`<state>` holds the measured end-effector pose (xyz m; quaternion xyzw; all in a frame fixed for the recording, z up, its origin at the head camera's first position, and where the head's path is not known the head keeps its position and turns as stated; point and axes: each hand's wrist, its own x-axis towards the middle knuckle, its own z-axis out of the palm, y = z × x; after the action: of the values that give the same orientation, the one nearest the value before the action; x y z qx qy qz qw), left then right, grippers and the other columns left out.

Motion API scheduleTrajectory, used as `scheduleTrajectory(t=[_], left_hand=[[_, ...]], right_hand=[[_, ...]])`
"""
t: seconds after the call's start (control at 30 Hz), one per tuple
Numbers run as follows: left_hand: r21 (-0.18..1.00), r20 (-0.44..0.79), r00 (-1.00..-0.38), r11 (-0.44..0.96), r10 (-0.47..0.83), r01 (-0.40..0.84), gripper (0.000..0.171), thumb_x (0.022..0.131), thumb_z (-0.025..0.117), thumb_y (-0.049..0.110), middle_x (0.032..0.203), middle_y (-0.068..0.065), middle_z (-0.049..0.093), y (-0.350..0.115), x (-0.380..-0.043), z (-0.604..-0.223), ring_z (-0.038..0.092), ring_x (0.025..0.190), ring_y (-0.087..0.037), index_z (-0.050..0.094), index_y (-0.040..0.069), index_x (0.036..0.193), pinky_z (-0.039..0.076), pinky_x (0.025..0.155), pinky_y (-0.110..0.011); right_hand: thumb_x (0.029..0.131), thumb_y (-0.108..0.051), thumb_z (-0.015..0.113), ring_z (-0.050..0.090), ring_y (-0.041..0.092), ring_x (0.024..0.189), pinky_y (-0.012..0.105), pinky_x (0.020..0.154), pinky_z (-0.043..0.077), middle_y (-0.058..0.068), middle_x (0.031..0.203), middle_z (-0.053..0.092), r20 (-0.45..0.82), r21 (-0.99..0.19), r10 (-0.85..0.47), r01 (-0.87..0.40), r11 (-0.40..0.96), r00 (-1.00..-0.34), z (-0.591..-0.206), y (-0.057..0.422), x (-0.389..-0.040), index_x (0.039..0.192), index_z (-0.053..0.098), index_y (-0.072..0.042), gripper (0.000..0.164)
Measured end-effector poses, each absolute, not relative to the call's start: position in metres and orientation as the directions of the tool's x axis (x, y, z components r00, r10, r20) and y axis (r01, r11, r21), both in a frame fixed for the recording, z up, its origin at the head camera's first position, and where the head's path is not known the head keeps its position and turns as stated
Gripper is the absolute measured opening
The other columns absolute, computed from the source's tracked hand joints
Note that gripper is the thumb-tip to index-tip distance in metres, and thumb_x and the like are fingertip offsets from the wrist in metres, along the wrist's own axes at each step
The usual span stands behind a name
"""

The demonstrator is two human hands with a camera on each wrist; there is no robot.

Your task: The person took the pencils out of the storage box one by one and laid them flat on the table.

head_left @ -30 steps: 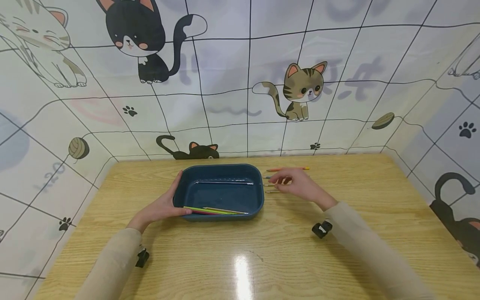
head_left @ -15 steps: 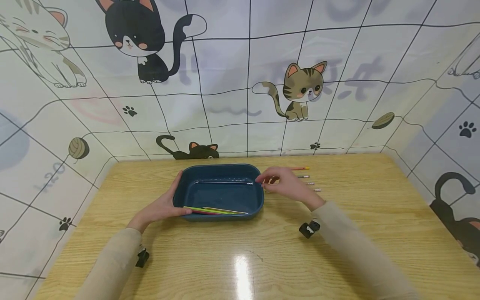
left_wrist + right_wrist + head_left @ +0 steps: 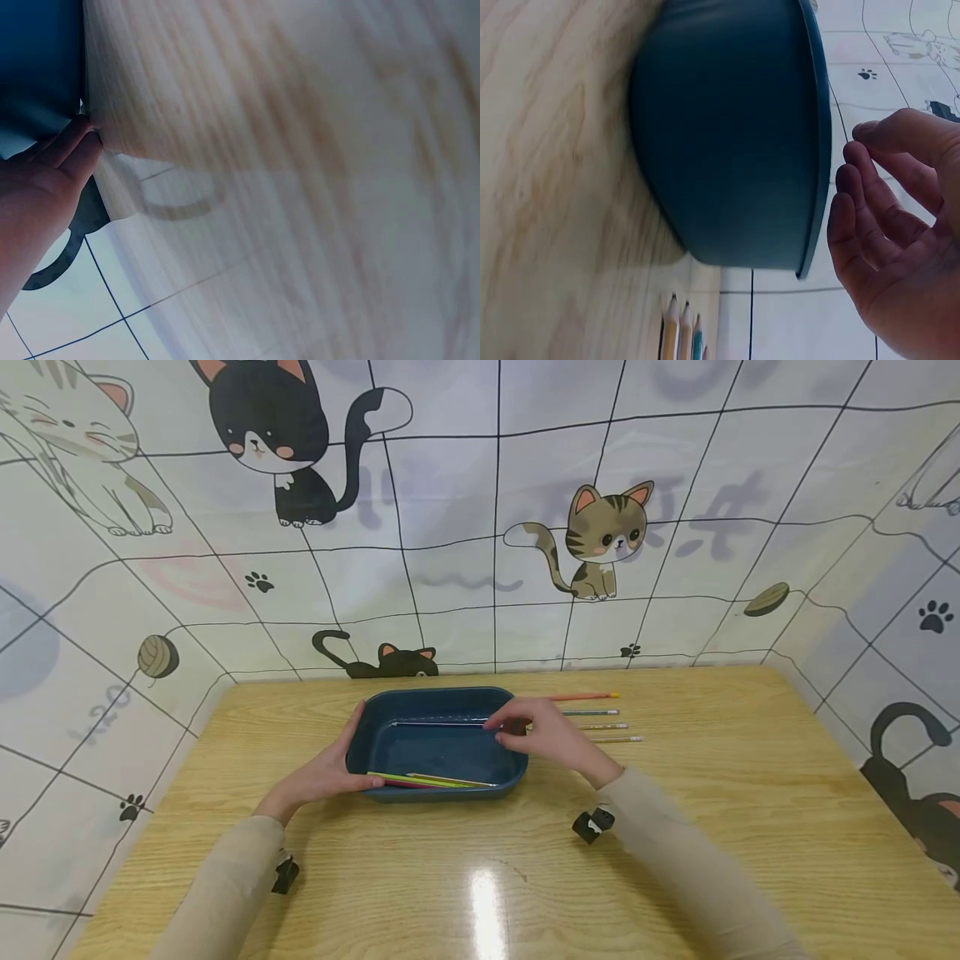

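A dark blue rectangular dish [image 3: 435, 692] stands on the wooden table. My left hand [image 3: 327, 771] holds its left end, the thumb over the near corner and the fingers along the outer side. In the left wrist view those fingers [image 3: 79, 154] press at the dish wall. Over the dish's right rim hovers my right hand [image 3: 546, 731], fingertips above its inside near the end of a whitish pencil [image 3: 438, 724] lying along the far side. The right wrist view shows the fingers loosely bent, nothing between them. Along the near wall lie a lime-green pencil [image 3: 416, 780] and others.
Right of the dish several pencils lie in parallel rows, among them an orange pencil [image 3: 585, 697] and a green pencil [image 3: 596, 712]; my right hand partly covers them. A cat-printed sheet [image 3: 465, 568] rises behind the table's back edge.
My right hand has moved left from the row of pencils, over the dish's right rim to above its inside. The left hand and the dish have stayed put.
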<state>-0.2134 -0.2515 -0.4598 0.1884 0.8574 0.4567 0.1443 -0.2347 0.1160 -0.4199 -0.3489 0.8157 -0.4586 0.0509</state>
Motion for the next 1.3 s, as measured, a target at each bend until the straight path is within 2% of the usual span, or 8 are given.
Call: scheduleTrajectory(t=[0.2, 0.37, 0.53, 0.8, 0.93, 1.1, 1.3], left_hand=[[0.832, -0.069, -0.886, 0.516, 0.459, 0.203, 0.123, 0.077, 0.082, 0.030, 0.159, -0.015, -0.010, -0.252, -0.214, -0.458, -0.001, 0.143, -0.041, -0.014, 0.029, 0.154, 0.010, 0.108, -0.065], [0.830, -0.069, -0.885, 0.518, 0.461, 0.206, 0.123, 0.078, 0.082, 0.031, 0.159, -0.015, -0.010, -0.252, -0.214, -0.457, 0.000, 0.143, -0.041, -0.015, 0.029, 0.153, 0.011, 0.108, -0.065], [0.828, -0.071, -0.887, 0.523, 0.457, 0.203, 0.123, 0.078, 0.082, 0.031, 0.159, -0.015, -0.010, -0.252, -0.215, -0.456, -0.001, 0.143, -0.041, -0.015, 0.029, 0.153, 0.011, 0.108, -0.064], [0.845, -0.072, -0.884, 0.499, 0.463, 0.192, 0.122, 0.078, 0.081, 0.031, 0.159, -0.015, -0.010, -0.249, -0.215, -0.455, -0.001, 0.143, -0.040, -0.015, 0.027, 0.154, 0.010, 0.109, -0.063], [0.848, -0.072, -0.881, 0.493, 0.467, 0.192, 0.122, 0.079, 0.081, 0.031, 0.159, -0.015, -0.011, -0.249, -0.215, -0.455, -0.002, 0.143, -0.039, -0.015, 0.027, 0.154, 0.010, 0.109, -0.063], [0.839, -0.066, -0.881, 0.504, 0.468, 0.205, 0.122, 0.078, 0.081, 0.031, 0.159, -0.015, -0.011, -0.251, -0.213, -0.457, -0.002, 0.143, -0.040, -0.015, 0.026, 0.154, 0.009, 0.108, -0.064], [0.850, -0.072, -0.886, 0.493, 0.458, 0.186, 0.122, 0.078, 0.081, 0.030, 0.159, -0.016, -0.009, -0.251, -0.212, -0.458, -0.001, 0.143, -0.040, -0.014, 0.026, 0.154, 0.009, 0.109, -0.063]], right_hand=[[0.089, -0.001, 0.066, 0.061, 0.016, 0.091, 0.035, 0.076, 0.052, 0.009, 0.104, 0.068, 0.256, -0.774, -0.641, -0.551, 0.313, -0.723, -0.422, 0.103, -0.232, 0.110, 0.071, -0.001, 0.021], [0.089, -0.002, 0.066, 0.061, 0.017, 0.091, 0.036, 0.078, 0.052, 0.012, 0.104, 0.067, 0.241, -0.791, -0.645, -0.532, 0.303, -0.725, -0.425, 0.092, -0.229, 0.111, 0.070, -0.001, 0.022], [0.091, -0.006, 0.065, 0.060, 0.015, 0.091, 0.031, 0.078, 0.050, 0.010, 0.105, 0.066, 0.206, -0.795, -0.669, -0.521, 0.311, -0.714, -0.428, 0.081, -0.225, 0.113, 0.069, -0.002, 0.023], [0.092, -0.003, 0.063, 0.062, 0.016, 0.094, 0.026, 0.080, 0.050, 0.015, 0.109, 0.066, 0.166, -0.821, -0.716, -0.497, 0.280, -0.678, -0.433, 0.065, -0.226, 0.116, 0.065, 0.002, 0.025], [0.092, -0.001, 0.062, 0.063, 0.016, 0.093, 0.024, 0.080, 0.050, 0.015, 0.109, 0.065, 0.104, -0.830, -0.734, -0.466, 0.307, -0.671, -0.434, 0.056, -0.226, 0.117, 0.064, 0.003, 0.026], [0.089, 0.000, 0.065, 0.062, 0.014, 0.090, 0.021, 0.078, 0.050, 0.012, 0.108, 0.065, 0.046, -0.792, -0.753, -0.484, 0.374, -0.657, -0.434, 0.046, -0.229, 0.116, 0.065, 0.002, 0.027], [0.086, -0.003, 0.069, 0.061, 0.017, 0.094, 0.025, 0.081, 0.049, 0.007, 0.105, 0.065, -0.049, -0.723, -0.764, -0.506, 0.471, -0.643, -0.438, 0.039, -0.233, 0.118, 0.065, -0.001, 0.032]])
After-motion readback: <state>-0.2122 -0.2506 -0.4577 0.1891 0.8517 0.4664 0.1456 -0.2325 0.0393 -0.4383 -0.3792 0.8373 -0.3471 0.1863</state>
